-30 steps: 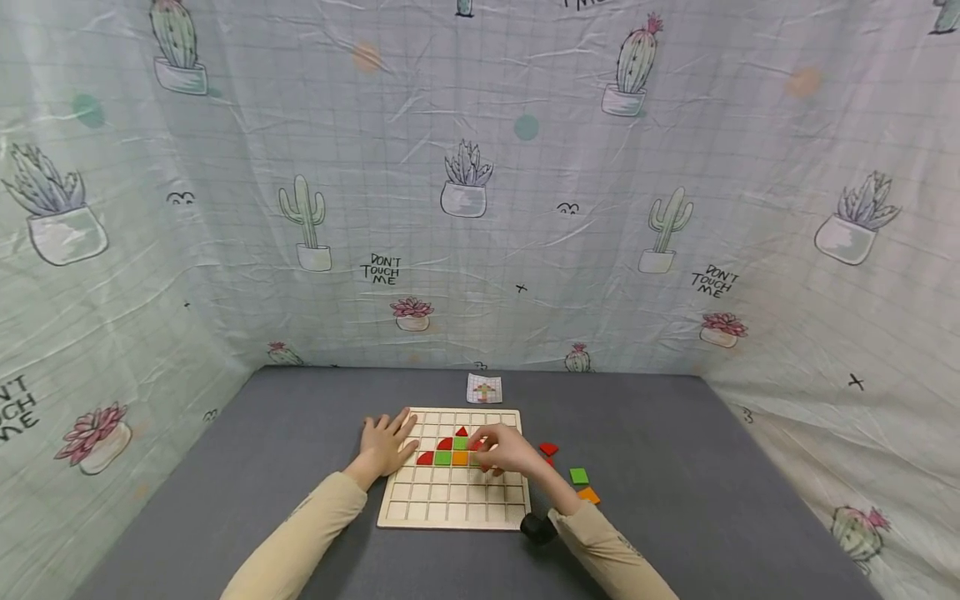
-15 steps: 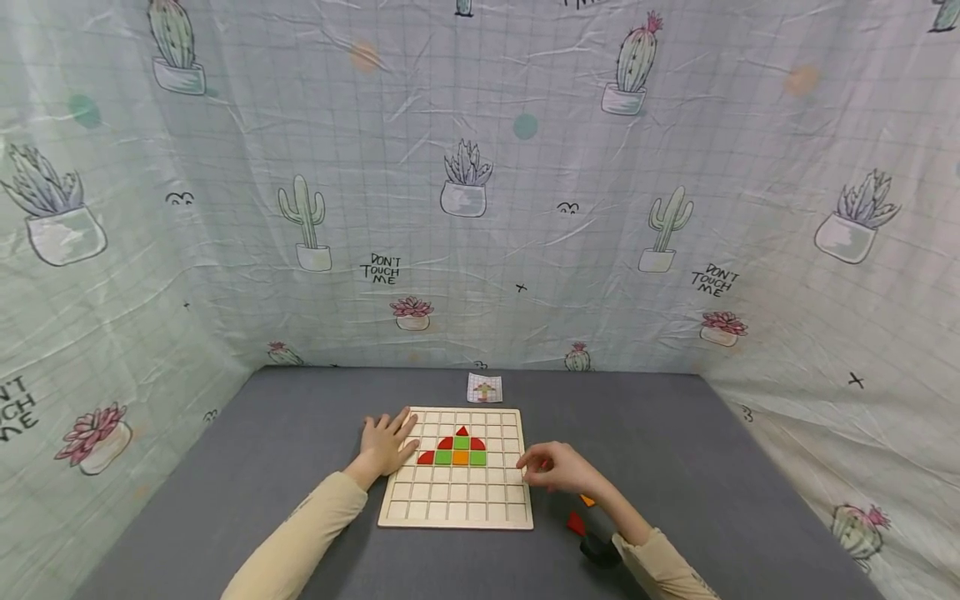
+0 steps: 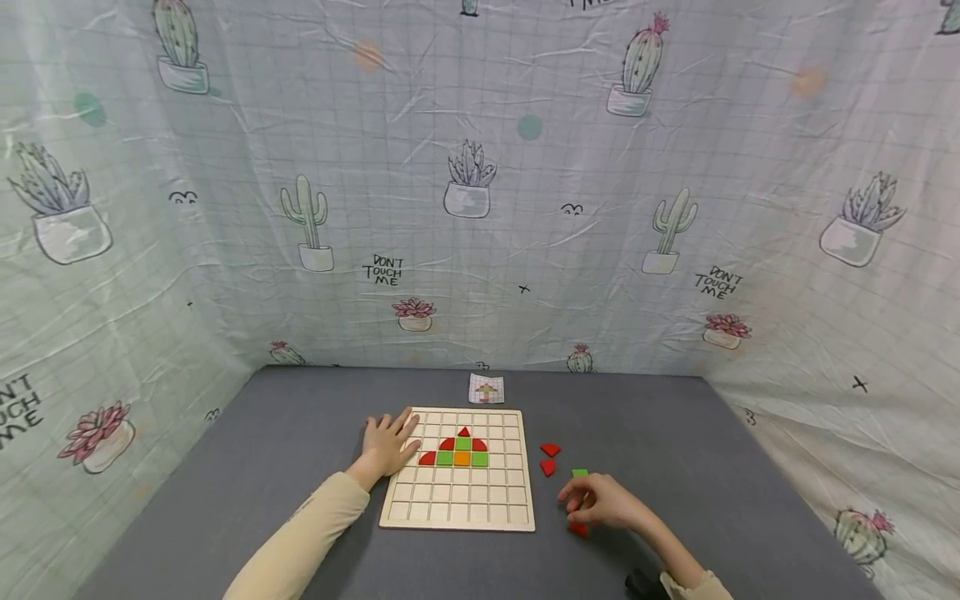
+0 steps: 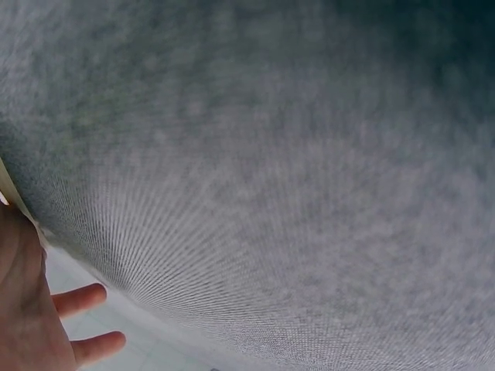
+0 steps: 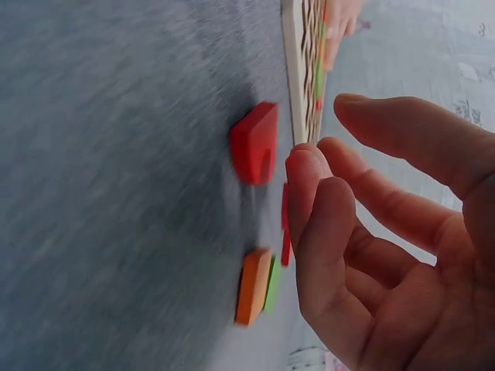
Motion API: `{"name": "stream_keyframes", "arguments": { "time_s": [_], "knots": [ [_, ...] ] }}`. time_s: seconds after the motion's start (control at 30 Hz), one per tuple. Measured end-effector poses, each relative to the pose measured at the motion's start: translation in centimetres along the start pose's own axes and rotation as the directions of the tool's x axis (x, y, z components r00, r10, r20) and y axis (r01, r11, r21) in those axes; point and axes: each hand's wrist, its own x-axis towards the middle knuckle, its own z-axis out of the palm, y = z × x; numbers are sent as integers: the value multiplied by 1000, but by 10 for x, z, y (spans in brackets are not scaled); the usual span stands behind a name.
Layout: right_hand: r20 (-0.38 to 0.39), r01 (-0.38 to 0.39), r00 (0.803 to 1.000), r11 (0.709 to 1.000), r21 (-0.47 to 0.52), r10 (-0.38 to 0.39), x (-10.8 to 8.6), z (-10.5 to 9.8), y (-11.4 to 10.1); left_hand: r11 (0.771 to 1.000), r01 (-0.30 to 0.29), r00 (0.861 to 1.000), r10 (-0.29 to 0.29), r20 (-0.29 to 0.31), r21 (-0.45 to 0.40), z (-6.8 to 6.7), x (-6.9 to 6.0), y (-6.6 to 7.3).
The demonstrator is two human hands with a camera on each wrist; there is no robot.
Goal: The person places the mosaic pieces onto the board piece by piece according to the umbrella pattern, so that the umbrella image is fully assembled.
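Note:
My left hand (image 3: 384, 446) rests with spread fingers on the left edge of a pale wooden grid board (image 3: 457, 504). Red, green and orange flat pieces sit in the board's cells, among them an orange square (image 3: 462, 458) between two green ones. Off the board's right side, my right hand (image 3: 603, 500) hovers above the table, thumb and fingers bent and apart, holding nothing. Just below its fingertips lies a red piece (image 5: 255, 144) with a rounded side. Farther along are an orange piece (image 5: 254, 286) and a green square (image 3: 580, 472), which the hand partly covers in the head view.
Two more red pieces (image 3: 549, 458) lie between the board and the green square. A small printed card (image 3: 487, 389) with a coloured grid pattern lies behind the board. A patterned cloth (image 3: 480, 250) hangs round the grey table (image 3: 322, 425).
My right hand has left the board's pieces and moved right and nearer to me, over the loose pieces. It uncovers the red and green pieces on the board. My left hand stays put.

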Motion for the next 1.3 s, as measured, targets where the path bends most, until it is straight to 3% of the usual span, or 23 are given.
{"name": "stream_keyframes", "arguments": {
  "time_s": [0.27, 0.57, 0.8, 1.3],
  "knots": [
    [20, -71, 997, 997, 3, 71, -13, -3, 6, 1000, 10, 1000, -11, 12, 2, -2, 0, 1],
    [31, -109, 994, 994, -3, 109, -16, 0, 9, 1000, 6, 1000, -5, 23, -14, -1, -1, 3],
    [27, -135, 990, 991, -8, 135, -14, 1, 8, 1000, 16, 999, -16, 34, 21, -2, 0, 2],
    [6, -105, 994, 994, -35, 105, -14, 5, 9, 1000, 10, 1000, -11, 28, 15, -1, 1, 2]
  ]
}}
